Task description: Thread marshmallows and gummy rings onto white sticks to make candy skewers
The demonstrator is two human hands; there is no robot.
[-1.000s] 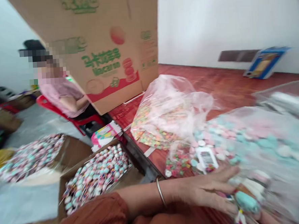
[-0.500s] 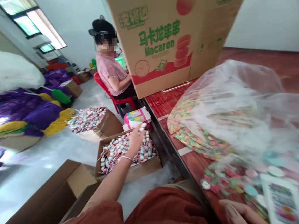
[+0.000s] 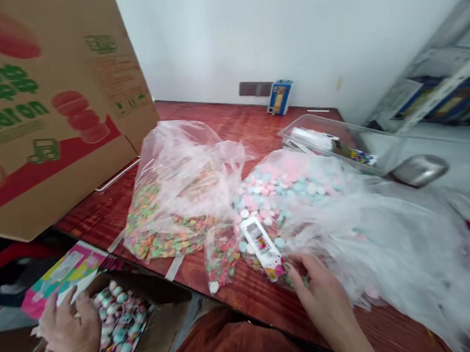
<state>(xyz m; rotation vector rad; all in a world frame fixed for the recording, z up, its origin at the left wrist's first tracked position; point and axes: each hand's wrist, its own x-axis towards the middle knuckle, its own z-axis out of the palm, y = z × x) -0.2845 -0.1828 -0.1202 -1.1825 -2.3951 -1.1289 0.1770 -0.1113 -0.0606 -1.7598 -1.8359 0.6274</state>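
a wall (image 3: 219,49) backs the table (image 3: 251,127); your left hand (image 3: 71,324) spreads loosely, right hand (image 3: 290,263) half-curls at a packet (image 3: 260,243), both grips unclear.

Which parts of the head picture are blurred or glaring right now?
Head view: the left hand is blurred, and small print on the white packet is too soft to read; also in the head view, the metal piece shows a bright sheen.

The head-worn camera looks forward and down from close over the near edge of the red-brown, wood-grained table (image 3: 231,120) toward the smooth white wall (image 3: 211,44).
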